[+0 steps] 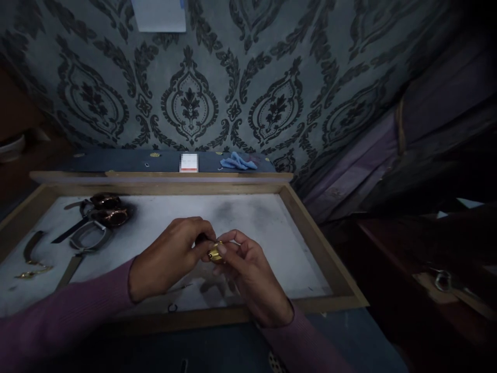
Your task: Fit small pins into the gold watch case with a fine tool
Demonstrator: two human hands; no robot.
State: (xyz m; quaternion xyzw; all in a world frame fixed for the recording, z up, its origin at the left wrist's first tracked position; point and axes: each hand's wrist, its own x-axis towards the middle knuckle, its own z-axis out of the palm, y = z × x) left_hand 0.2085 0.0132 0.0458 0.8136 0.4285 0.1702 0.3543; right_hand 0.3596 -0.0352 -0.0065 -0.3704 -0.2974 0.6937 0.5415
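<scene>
Above the front part of the framed tray [248,204], my two hands meet at a small gold piece, rounded like a watch case [216,253]. My right hand [252,269] pinches it between thumb and fingers from the right. From the left, the closed thumb and forefinger of my left hand [166,256] grip its near end. Something dark shows under the left fingers, too shadowed to name. Left of my hands lie dark watches with rose-gold cases [114,216], a grey strap loop [90,237] and a gold bracelet piece [34,272].
A raised wooden rim [322,248] borders the tray. Behind it sit a small white box [189,162] and a crumpled blue cloth [238,161], against a patterned wall. A small dark C-shaped piece [172,307] lies by the front rim. A purple curtain [349,155] hangs at right.
</scene>
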